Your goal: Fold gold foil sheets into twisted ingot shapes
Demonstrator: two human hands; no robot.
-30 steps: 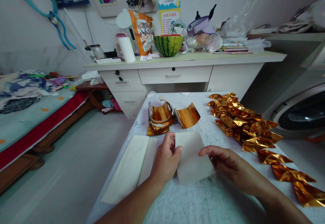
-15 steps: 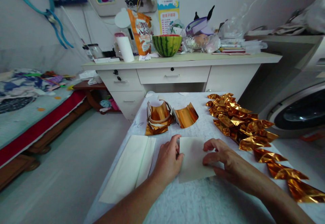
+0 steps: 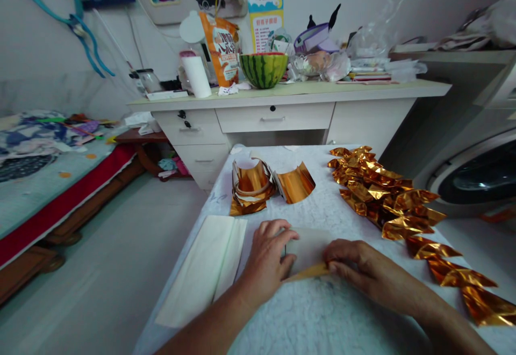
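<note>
A pale square sheet of paper [image 3: 307,247] lies before me, its near edge turned up to show a gold underside. My left hand [image 3: 271,255] grips its left side between thumb and fingers. At the right near corner, my right hand [image 3: 358,266] pinches the lifted edge. To the left lies a stack of white paper [image 3: 205,266] with a fold line along it. Behind the hands sit a bundle of curled gold foil sheets [image 3: 253,183] and a separate curved gold foil sheet [image 3: 296,184].
Several folded gold foil pieces [image 3: 387,199] run down the right side of the cloth-covered table [image 3: 290,323]. Beyond stands a white desk [image 3: 278,116] bearing a cut watermelon [image 3: 264,70] and an orange pouch [image 3: 221,49]. A washing machine [image 3: 463,167] is at right, a bed [image 3: 52,178] at left.
The right hand has moved nearer and closed on the sheet's near edge. That edge has come up, exposing gold. The left hand has shifted slightly nearer with its grip.
</note>
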